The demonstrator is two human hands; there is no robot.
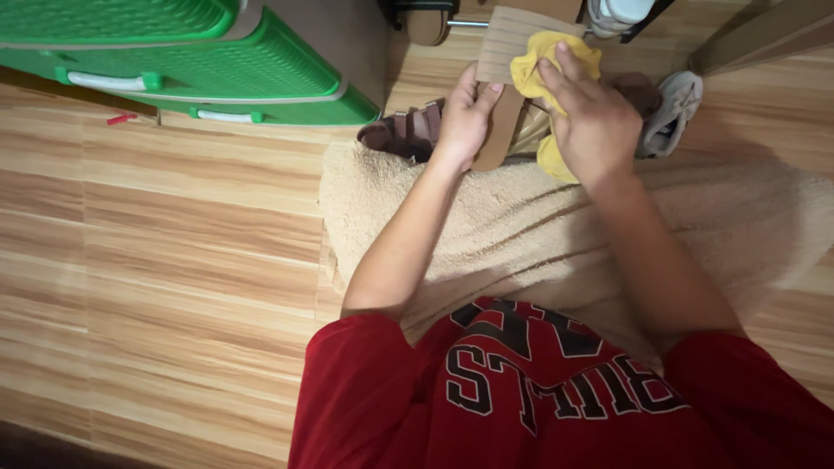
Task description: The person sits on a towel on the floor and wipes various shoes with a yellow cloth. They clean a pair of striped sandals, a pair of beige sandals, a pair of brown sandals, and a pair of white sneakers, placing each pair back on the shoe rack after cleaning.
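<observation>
Nearest, my red shirt (556,391); beyond it a beige shaggy rug (486,217) lies on the pale wood-plank floor (156,260); over the rug's far edge my left hand (465,117) grips a tan sandal (512,52), sole up, while my right hand (591,117) presses a yellow cloth (543,61) against it; farther left stand green plastic drawers (217,61); a white shoe (673,108) lies right.

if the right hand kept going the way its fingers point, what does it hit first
The right hand already presses a yellow cloth against the tan sandal sole; going on, it would likely meet that sole first, though depth is unclear.
</observation>
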